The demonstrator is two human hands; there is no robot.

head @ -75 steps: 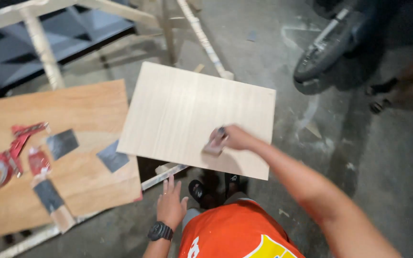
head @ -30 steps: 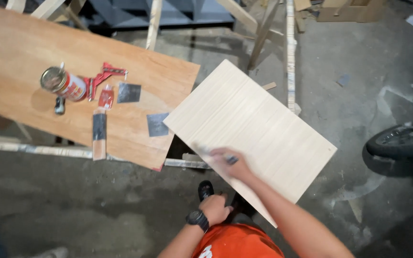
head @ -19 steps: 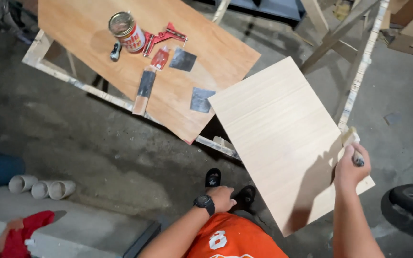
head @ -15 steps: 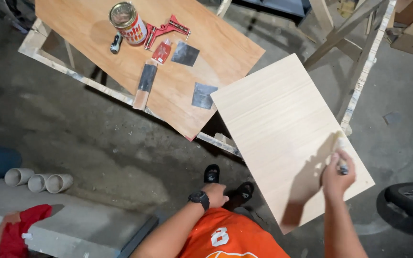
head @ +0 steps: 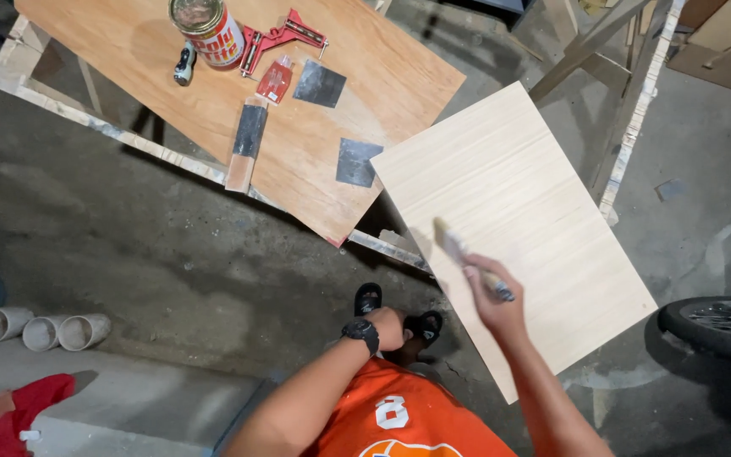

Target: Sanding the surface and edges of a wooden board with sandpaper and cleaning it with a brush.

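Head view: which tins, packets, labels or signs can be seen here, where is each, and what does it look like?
Tin: top left on the brown board, round, red and white label, shiny metal lid.
Packet: just right of and below the tin, small, flat, red.
Shirt: bottom centre, orange with a white numeral printed on it.
No signs or screens.

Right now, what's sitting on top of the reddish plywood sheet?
On the reddish plywood sheet: a tin can, a red corner clamp, a small red packet, two dark square pieces and a sanding block. The pale board hides the sheet's near corner.
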